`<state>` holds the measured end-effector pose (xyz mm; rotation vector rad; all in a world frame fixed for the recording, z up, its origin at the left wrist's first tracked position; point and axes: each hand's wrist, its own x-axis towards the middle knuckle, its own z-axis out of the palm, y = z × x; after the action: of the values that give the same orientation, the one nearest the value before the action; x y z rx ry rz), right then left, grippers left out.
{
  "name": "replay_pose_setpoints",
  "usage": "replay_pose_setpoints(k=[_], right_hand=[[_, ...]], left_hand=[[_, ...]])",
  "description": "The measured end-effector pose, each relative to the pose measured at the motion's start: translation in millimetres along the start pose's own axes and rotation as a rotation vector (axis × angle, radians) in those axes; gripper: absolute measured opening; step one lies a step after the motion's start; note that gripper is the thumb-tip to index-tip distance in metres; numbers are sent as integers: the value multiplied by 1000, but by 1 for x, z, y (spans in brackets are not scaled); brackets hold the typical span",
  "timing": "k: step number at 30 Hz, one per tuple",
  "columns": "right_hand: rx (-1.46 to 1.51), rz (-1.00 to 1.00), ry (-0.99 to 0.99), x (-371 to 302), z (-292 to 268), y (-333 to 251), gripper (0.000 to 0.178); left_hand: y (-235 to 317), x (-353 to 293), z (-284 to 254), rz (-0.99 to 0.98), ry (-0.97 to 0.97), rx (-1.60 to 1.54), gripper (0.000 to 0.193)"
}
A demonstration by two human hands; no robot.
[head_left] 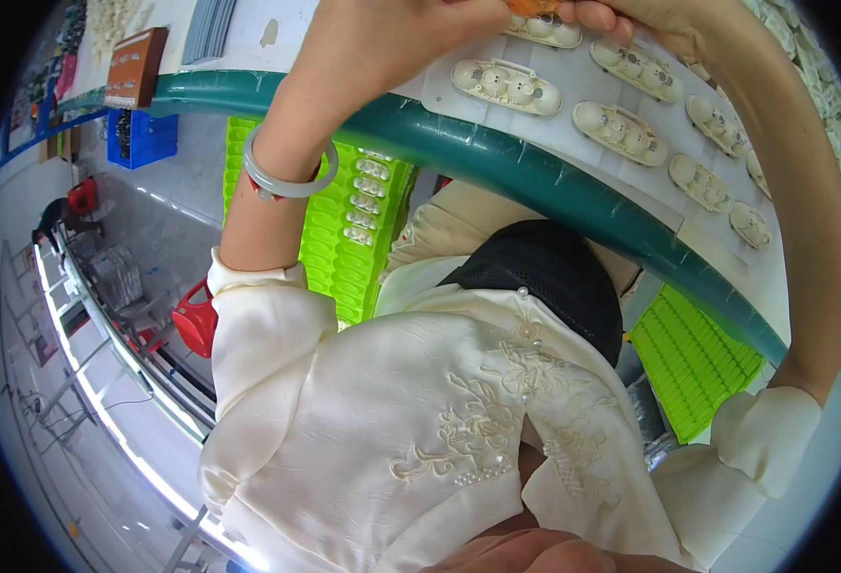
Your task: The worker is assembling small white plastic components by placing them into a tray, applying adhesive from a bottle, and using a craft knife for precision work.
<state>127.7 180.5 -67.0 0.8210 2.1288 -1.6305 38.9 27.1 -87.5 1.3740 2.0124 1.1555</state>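
Orange piece [533, 7], cut off at frame top, sits between left hand [416, 33] and right hand [671, 13]; fingers curled, grip can't tell. Probably light, stiff; best pinched by edges.

A small, bright orange piece [532, 6] shows at the top edge of the view, cut off there, so its whole shape is hidden. It sits between the fingertips of the left hand [430, 33] and right hand [664, 24]; which one grips it cannot be seen.
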Motion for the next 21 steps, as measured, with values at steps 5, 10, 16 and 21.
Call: replay_pose_setpoints(k=[5, 10, 16, 21], right_hand=[[-29, 63, -47, -3, 7, -20, 11], [-15, 54, -84, 15, -7, 0, 12], [-136, 24, -42, 6, 4, -15, 14], [-254, -57, -41, -8, -6, -21, 16]], left_hand=[[-8, -12, -26, -164, 345, -325, 14], [-21, -31, -32, -257, 280, -351, 16], [-14, -67, -31, -284, 203, -358, 25], [-7, -75, -23, -279, 202, -426, 26]])
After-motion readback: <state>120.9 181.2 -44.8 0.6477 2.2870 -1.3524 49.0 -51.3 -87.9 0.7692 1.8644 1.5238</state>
